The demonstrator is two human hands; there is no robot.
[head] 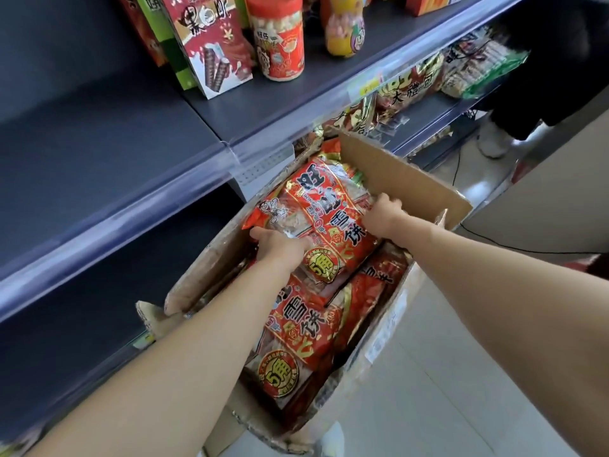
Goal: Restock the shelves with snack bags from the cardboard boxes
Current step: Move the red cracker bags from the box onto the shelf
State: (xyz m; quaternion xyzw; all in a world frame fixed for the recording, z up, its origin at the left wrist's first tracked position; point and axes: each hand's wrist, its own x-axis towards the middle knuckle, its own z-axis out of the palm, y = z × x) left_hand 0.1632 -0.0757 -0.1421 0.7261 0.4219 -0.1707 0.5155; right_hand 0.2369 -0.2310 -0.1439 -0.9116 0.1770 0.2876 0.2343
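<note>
An open cardboard box (405,179) stands on the floor against the shelving, filled with red snack bags. The top red bag (316,209) lies tilted at the box's far end. My left hand (280,247) grips its near left edge and my right hand (382,214) grips its right edge. A second red bag (303,328) lies flat in the box below my forearms, with more bags partly hidden beneath. The dark grey middle shelf (99,166) to the left of the box is bare.
The top shelf holds a red-and-white snack carton (207,44), a red canister (280,37) and a yellow bottle (344,28). Further right a lower shelf carries red and green bags (468,74). Another person's legs and white shoe (494,140) stand at the upper right. Pale floor lies to the right.
</note>
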